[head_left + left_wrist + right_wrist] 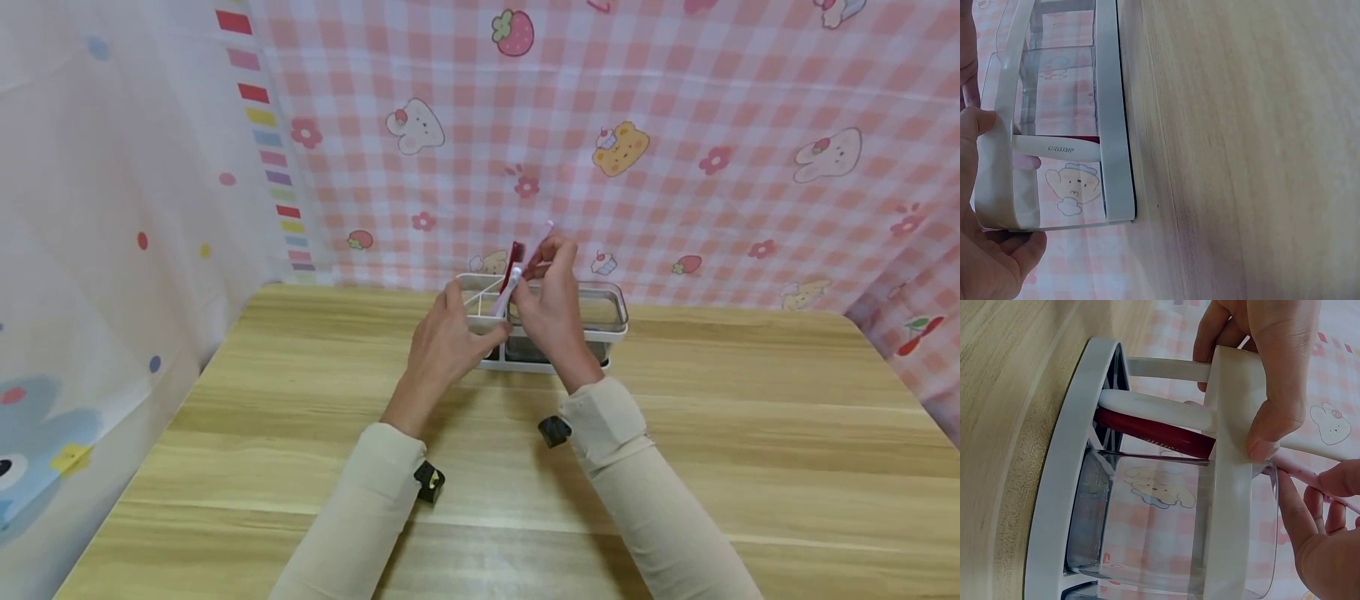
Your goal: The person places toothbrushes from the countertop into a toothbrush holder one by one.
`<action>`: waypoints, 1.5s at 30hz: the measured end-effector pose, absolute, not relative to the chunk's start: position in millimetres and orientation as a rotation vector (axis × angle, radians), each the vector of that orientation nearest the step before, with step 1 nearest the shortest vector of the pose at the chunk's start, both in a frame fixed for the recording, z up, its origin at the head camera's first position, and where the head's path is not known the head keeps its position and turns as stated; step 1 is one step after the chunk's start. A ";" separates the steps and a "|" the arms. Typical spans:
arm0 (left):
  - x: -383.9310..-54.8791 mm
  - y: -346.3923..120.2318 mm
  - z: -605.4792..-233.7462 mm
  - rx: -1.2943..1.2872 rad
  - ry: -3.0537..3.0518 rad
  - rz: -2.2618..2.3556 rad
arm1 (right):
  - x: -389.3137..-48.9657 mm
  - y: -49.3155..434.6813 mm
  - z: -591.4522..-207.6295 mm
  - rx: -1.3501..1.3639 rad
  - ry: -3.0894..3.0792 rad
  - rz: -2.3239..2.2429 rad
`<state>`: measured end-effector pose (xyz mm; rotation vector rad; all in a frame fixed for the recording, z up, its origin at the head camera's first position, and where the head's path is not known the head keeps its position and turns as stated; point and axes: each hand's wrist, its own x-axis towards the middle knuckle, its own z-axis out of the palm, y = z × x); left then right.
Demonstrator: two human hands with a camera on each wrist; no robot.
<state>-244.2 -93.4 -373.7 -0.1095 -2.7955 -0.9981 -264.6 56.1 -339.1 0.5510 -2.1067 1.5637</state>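
Observation:
A white toothbrush holder (491,364) with clear cups stands against the back cloth. My left hand (444,337) grips its left end, thumb on the front of the upper rim (1232,487) and fingers curled around the side. A pink toothbrush (1300,470) is pinched between thumb and fingers of my right hand (553,312), tilted over the slotted left part; its lower end is mostly hidden behind the rim. Standing in the slots are a red toothbrush (1154,434) and a white toothbrush (1057,149) with lettering on its handle.
A clear cup (600,307) occupies the right part of the holder. Behind it hangs a pink checked cloth (465,167) with cartoon prints. The wooden table (735,417) extends to both sides and toward me.

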 end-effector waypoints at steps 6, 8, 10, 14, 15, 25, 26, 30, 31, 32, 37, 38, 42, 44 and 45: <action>-245.5 -92.8 -373.8 -0.110 -2.794 -0.989 | -266.2 55.6 -339.7 0.571 -2.104 1.563; -246.0 -92.9 -373.7 -0.112 -2.791 -0.988 | -266.4 55.3 -340.1 0.578 -2.108 1.559; -246.4 -93.0 -373.7 -0.113 -2.790 -0.981 | -266.8 54.9 -340.9 0.586 -2.113 1.555; -246.6 -93.0 -373.3 -0.114 -2.794 -0.969 | -267.7 54.5 -342.2 0.595 -2.125 1.537; -246.5 -92.9 -373.2 -0.114 -2.796 -0.966 | -267.9 54.4 -342.5 0.598 -2.128 1.533; -245.1 -94.0 -373.9 -0.113 -2.808 -0.959 | -265.7 54.2 -344.2 0.602 -2.181 1.491; -244.5 -94.3 -374.1 -0.112 -2.809 -0.958 | -265.4 54.0 -344.4 0.604 -2.186 1.488; -243.6 -94.9 -375.1 -0.111 -2.805 -0.957 | -264.7 53.3 -344.8 0.603 -2.193 1.483; -243.8 -94.8 -375.4 -0.112 -2.804 -0.957 | -264.4 53.2 -344.6 0.600 -2.192 1.482; -244.1 -94.7 -375.5 -0.112 -2.803 -0.956 | -264.3 53.2 -344.5 0.598 -2.190 1.483; -245.7 -93.9 -375.0 -0.113 -2.801 -0.953 | -264.6 53.4 -344.8 0.587 -2.189 1.488; -245.8 -93.8 -374.8 -0.113 -2.800 -0.954 | -264.9 53.6 -345.0 0.587 -2.190 1.485; -245.5 -93.8 -374.0 -0.117 -2.798 -0.959 | -264.8 53.6 -345.8 0.588 -2.204 1.467; -245.4 -93.9 -374.0 -0.120 -2.797 -0.958 | -264.5 53.5 -346.1 0.586 -2.214 1.454; -245.2 -94.0 -374.0 -0.120 -2.797 -0.957 | -264.3 53.4 -346.3 0.583 -2.221 1.451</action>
